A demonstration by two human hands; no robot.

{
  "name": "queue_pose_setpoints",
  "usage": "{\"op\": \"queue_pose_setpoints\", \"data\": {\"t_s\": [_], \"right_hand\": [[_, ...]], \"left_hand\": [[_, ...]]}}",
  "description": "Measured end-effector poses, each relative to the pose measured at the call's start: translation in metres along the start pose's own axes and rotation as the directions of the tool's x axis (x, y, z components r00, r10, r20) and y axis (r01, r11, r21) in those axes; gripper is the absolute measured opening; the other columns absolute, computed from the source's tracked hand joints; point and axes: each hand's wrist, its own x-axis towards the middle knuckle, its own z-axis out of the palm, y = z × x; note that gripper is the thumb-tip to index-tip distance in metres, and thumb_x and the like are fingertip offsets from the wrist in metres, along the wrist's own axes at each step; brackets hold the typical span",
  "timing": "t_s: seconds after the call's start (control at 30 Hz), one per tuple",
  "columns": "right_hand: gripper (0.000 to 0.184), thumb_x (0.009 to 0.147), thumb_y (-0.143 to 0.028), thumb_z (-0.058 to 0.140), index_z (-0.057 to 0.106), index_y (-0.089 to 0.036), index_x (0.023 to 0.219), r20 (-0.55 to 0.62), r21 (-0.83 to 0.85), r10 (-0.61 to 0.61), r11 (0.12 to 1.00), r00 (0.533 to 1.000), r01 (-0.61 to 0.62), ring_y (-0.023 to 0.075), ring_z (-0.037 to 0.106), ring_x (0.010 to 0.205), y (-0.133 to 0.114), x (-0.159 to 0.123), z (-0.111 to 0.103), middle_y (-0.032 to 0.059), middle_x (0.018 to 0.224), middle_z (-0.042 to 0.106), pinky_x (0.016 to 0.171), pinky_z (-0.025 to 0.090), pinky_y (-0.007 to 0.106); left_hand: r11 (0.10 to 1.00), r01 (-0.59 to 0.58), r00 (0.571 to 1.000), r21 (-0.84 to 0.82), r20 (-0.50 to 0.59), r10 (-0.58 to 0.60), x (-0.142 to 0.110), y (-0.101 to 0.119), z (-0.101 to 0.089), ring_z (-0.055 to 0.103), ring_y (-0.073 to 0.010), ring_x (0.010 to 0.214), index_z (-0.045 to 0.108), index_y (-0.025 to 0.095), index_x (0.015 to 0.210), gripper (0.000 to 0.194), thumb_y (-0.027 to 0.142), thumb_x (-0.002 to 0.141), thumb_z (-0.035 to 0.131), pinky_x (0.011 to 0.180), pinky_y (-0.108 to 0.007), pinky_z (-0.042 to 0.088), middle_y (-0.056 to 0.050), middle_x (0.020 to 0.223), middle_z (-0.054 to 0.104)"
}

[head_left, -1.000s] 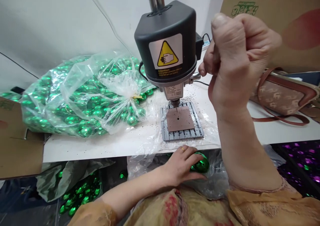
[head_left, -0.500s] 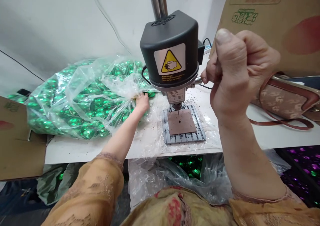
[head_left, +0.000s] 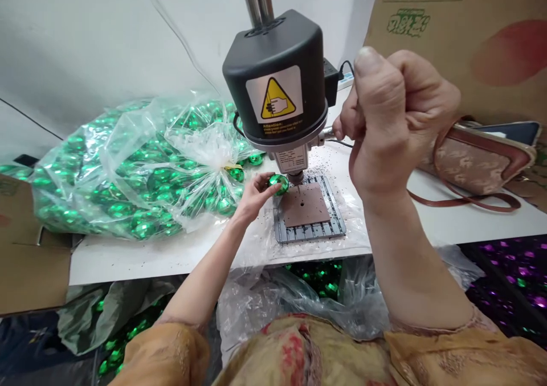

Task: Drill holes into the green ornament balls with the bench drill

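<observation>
Green ball (head_left: pixel 280 184) in the left hand (head_left: pixel 256 195), just left of the tip (head_left: pixel 299 190) of the drill (head_left: pixel 273 90).
That hand pinches the ball; the right hand (head_left: pixel 395 127) is curled around the lever (head_left: pixel 328 134) at the drill's right. Below the drill, a brown board (head_left: pixel 314 210) lies on a grey plate (head_left: pixel 311 231) on the table (head_left: pixel 171 261); left of the drill sits a clear bag (head_left: pixel 192 147) of green balls (head_left: pixel 145 226).

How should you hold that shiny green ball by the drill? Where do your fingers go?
Probably best by its round outside, coming from the left, as the left hand does. The green ball shows no handle, so thumb and fingers can pinch opposite sides. The drill bit is just to its right, so keep fingers off that side.
</observation>
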Motion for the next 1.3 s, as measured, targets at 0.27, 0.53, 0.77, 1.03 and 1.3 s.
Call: {"op": "queue_pose_setpoints", "data": {"t_s": [0.27, 0.53, 0.77, 1.03, 1.3], "right_hand": [[0.048, 0.089, -0.031, 0.062, 0.029, -0.022, 0.056, 0.004, 0.042, 0.008, 0.999, 1.0, -0.008, 0.0057, 0.03, 0.041, -0.001, -0.002, -0.001, -0.0061, 0.049, 0.029, 0.045, 0.028, 0.028], [0.046, 0.091, -0.029, 0.059, 0.029, -0.023, 0.057, 0.016, 0.049, -0.002, 0.999, 1.0, 0.001, 0.006, 0.031, 0.04, -0.002, -0.004, -0.002, -0.0069, 0.05, 0.031, 0.045, 0.029, 0.028], [0.047, 0.091, -0.029, 0.058, 0.028, -0.023, 0.056, 0.013, -0.014, 0.012, 1.0, 1.0, -0.012, 0.005, 0.031, 0.042, -0.004, -0.005, -0.003, -0.0064, 0.049, 0.03, 0.044, 0.03, 0.026], [0.051, 0.092, -0.033, 0.059, 0.023, -0.021, 0.058, -0.018, -0.022, 0.008, 1.0, 1.0, -0.009, 0.004, 0.033, 0.045, -0.001, -0.015, -0.006, -0.0054, 0.052, 0.024, 0.047, 0.03, 0.025], [0.054, 0.09, -0.029, 0.059, 0.017, -0.02, 0.057, -0.032, 0.083, -0.065, 0.994, 0.997, 0.067, 0.004, 0.024, 0.043, 0.006, -0.029, -0.012, -0.0054, 0.05, 0.019, 0.045, 0.028, 0.028]], "left_hand": [[0.98, -0.115, 0.982, 0.163, 0.17, 0.087, -0.02, -0.011, 0.026, 0.066, -0.0219, 0.1, 0.067, 0.019, 0.117, 0.054, 0.035, 0.07, 0.088, 0.088, -0.033, 0.051, -0.008, 0.114, 0.071], [0.966, -0.211, 0.972, 0.151, 0.134, 0.192, -0.035, -0.024, 0.042, 0.06, -0.0258, 0.121, 0.064, 0.022, 0.119, 0.047, 0.04, 0.079, 0.081, 0.106, -0.041, 0.046, -0.01, 0.129, 0.064], [0.984, -0.173, 0.984, -0.031, 0.033, 0.174, -0.044, -0.027, 0.06, 0.065, -0.0242, 0.115, 0.054, 0.022, 0.12, 0.062, 0.044, 0.072, 0.087, 0.102, -0.042, 0.051, -0.01, 0.124, 0.066], [0.992, -0.126, 0.991, 0.009, 0.045, 0.125, -0.048, -0.029, 0.062, 0.065, -0.0235, 0.111, 0.055, 0.021, 0.119, 0.057, 0.041, 0.074, 0.085, 0.102, -0.043, 0.052, -0.008, 0.116, 0.067], [0.99, -0.136, 0.99, 0.044, 0.043, 0.134, -0.048, -0.031, 0.061, 0.065, -0.0238, 0.11, 0.054, 0.021, 0.119, 0.059, 0.045, 0.075, 0.084, 0.1, -0.043, 0.053, -0.009, 0.116, 0.066]]}}
